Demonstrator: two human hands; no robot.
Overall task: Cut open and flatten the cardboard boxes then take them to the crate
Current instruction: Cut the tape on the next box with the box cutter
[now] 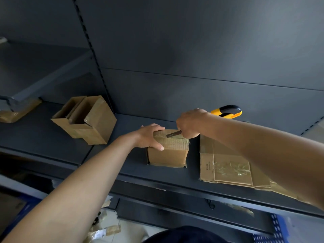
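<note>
A: Shelf (122,172), left end?
B: Tape scrap (16,112); then open box (87,122), empty, lying tilted.

A: Centre?
B: Sealed box (168,153), upright. Left hand (149,137) clamped over its top left edge. Right hand (190,124) fisted round a yellow-black knife (228,111), blade on the top tape.

A: Right?
B: Flat cardboard (228,169), just beside the box, partly hidden by the right forearm.

A: Below?
B: Blue crate (275,228), perforated, at the corner.

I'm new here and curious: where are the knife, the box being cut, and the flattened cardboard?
Utility knife (228,111), head view, yellow-black handle end.
Small box (167,156), head view, front face.
Flattened cardboard (231,170), head view, taped middle panel.
</note>
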